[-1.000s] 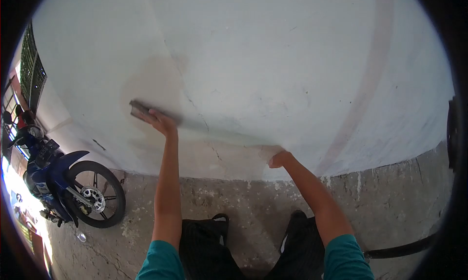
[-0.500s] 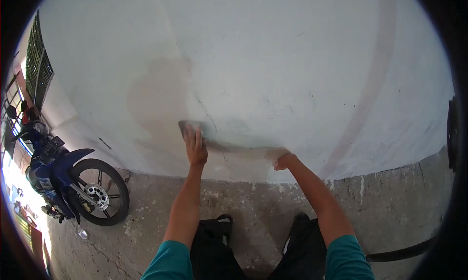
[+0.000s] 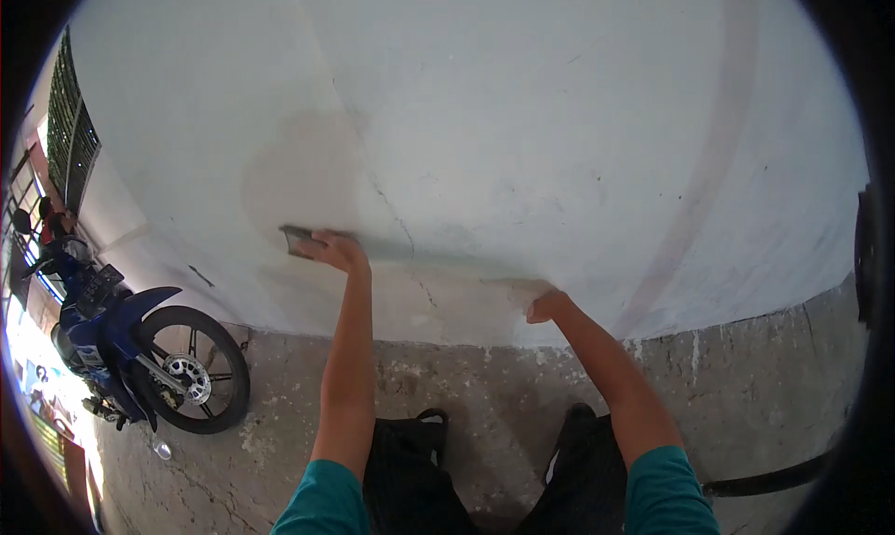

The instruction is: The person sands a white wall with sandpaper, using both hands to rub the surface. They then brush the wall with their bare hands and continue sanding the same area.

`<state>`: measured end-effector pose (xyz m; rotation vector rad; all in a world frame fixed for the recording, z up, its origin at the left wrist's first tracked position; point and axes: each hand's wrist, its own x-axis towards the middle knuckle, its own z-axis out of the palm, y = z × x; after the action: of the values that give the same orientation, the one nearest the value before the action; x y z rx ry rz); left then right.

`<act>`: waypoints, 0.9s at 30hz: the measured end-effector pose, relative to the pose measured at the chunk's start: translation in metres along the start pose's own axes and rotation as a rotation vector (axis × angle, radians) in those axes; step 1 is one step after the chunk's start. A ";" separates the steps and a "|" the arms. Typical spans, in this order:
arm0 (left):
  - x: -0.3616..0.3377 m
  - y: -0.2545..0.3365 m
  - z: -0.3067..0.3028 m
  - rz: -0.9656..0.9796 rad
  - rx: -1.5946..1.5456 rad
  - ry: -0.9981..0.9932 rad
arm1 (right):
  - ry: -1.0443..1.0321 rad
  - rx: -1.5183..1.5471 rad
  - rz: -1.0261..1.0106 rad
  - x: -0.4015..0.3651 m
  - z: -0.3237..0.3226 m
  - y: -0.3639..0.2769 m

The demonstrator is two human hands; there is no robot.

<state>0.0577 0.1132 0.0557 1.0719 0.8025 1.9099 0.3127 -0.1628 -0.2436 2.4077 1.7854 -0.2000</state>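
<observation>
Evidently leftmost, motorcycle [image 3: 112, 335]: stands on the concrete floor [image 3: 280, 386], its front wheel [image 3: 193, 378] near the foot of the wall [image 3: 522, 125]; a careless sidestep could bump it.
Dark block [image 3: 296, 240]: lies against the wall under the left hand [image 3: 341, 252], by the lower edge of the tan patch [image 3: 303, 176], with one end jutting past the fingers. Uneven pressure could make that overhang tip or gouge the surface.
Left grip: nearly closed, fingers laid over the block and holding it flat (the thumb's exact place is hard to make out). A dusty or shallow hold could let the block slide out, and the knuckles might then scrape the wall.
Crack [image 3: 401, 223]: runs down the wall between the hands, near the left one. A block edge could catch there and chip away loose coating.
Grey band [image 3: 438, 253]: stretches between the hands, probably a shadow, though I cannot be sure. Its dimness could hide a raised flaw.
Right hand [image 3: 546, 307]: is at the lower wall, its fingers hidden, so I cannot tell how far its grip closes or whether it holds anything. Weight leaned on it could make it skid.
Black tube [image 3: 769, 484]: lies at the far right; a backward step could snag on it.
</observation>
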 end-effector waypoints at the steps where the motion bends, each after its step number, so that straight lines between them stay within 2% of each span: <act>1: 0.008 0.005 0.008 0.107 -0.010 -0.058 | 0.050 -0.009 -0.028 -0.016 -0.025 -0.009; 2: 0.014 0.009 0.016 0.212 -0.022 -0.115 | 0.098 -0.021 -0.055 -0.025 -0.040 -0.013; 3: 0.015 0.027 0.022 0.211 -0.021 -0.113 | 0.097 -0.022 -0.056 -0.023 -0.039 -0.013; 5: 0.008 0.074 0.030 0.381 -0.089 -0.387 | 0.138 -0.059 -0.041 -0.017 -0.032 -0.012; 6: 0.004 0.080 0.033 0.379 -0.086 -0.386 | 0.075 -0.043 -0.018 -0.023 -0.039 -0.015; 8: -0.008 0.084 0.033 0.807 0.184 -0.600 | -0.083 0.014 -0.023 -0.066 -0.123 -0.050; 10: -0.030 0.064 0.025 1.020 0.471 -0.676 | -0.158 0.035 -0.048 -0.096 -0.188 -0.078; 12: -0.042 0.029 0.008 1.111 0.567 -0.797 | -0.071 0.047 -0.047 -0.094 -0.181 -0.077; 13: -0.044 0.015 -0.002 1.109 0.562 -0.794 | -0.026 0.051 -0.044 -0.092 -0.178 -0.073; 15: -0.041 -0.008 -0.029 1.174 0.587 -0.945 | 0.016 0.052 -0.037 -0.084 -0.162 -0.065; 18: -0.027 -0.037 -0.069 1.092 0.753 -0.990 | 0.085 0.079 -0.057 -0.070 -0.135 -0.052; 19: -0.024 -0.045 -0.081 1.096 0.748 -0.989 | 0.061 0.262 0.004 -0.071 -0.133 -0.051; 20: -0.022 -0.051 -0.091 0.980 0.731 -0.943 | 0.037 0.447 0.066 -0.072 -0.132 -0.050; 21: -0.020 -0.054 -0.097 0.865 0.714 -0.897 | 0.041 0.449 0.070 -0.077 -0.144 -0.054; 22: -0.018 -0.054 -0.098 0.870 0.710 -0.900 | -0.070 0.287 0.041 -0.088 -0.171 -0.064; 23: -0.016 -0.054 -0.097 0.765 0.672 -0.839 | -0.181 0.123 0.013 -0.094 -0.187 -0.069; 24: -0.014 -0.053 -0.095 0.660 0.632 -0.776 | -0.176 0.125 0.018 -0.088 -0.175 -0.063; 25: -0.010 -0.053 -0.086 0.665 0.627 -0.779 | -0.152 0.097 0.011 -0.075 -0.149 -0.052; 27: 0.000 -0.058 -0.055 0.226 0.149 -0.248 | -0.131 0.069 0.007 -0.046 -0.090 -0.027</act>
<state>0.0276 0.1339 -0.0152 1.5135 0.7147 1.8723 0.2761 -0.1811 -0.1477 2.3848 1.7399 -0.4148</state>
